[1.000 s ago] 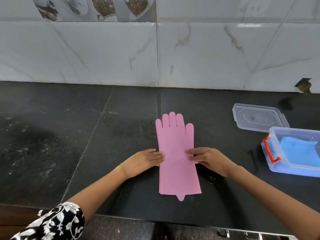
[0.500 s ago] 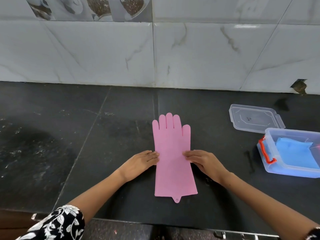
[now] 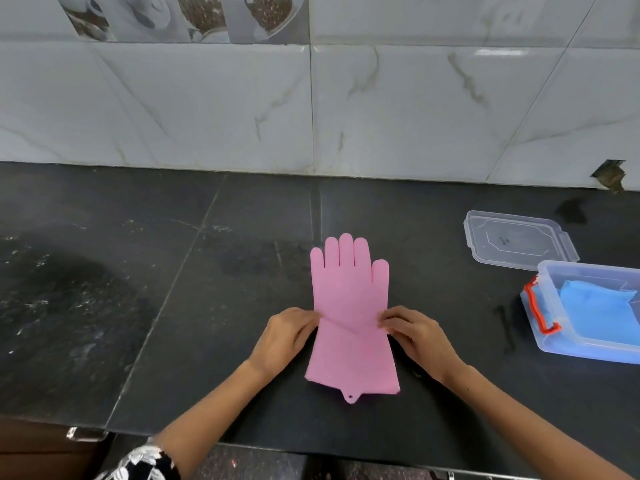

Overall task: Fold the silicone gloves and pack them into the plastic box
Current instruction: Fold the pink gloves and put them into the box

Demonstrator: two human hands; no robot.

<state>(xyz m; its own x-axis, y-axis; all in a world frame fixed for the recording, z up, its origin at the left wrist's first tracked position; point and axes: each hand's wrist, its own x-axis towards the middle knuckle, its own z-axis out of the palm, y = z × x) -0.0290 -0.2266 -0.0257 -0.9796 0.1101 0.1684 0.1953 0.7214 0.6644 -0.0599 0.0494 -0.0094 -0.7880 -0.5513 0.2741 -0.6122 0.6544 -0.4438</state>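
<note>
Fold step: we've got the left hand (image 3: pixel 287 336) and right hand (image 3: pixel 414 336) fingers pinching the pink glove (image 3: pixel 349 317) mid-edges at frame centre on the desk (image 3: pixel 138 289); next, probably fold it over and pack it into the plastic box (image 3: pixel 585 348) at right.

Dark counter, pale tiled wall

A black stone countertop (image 3: pixel 104 306) fills the lower frame; white marble-look wall tiles (image 3: pixel 207 105) span the top, with printed cup-picture tiles (image 3: pixel 180 15) at upper left.
</note>
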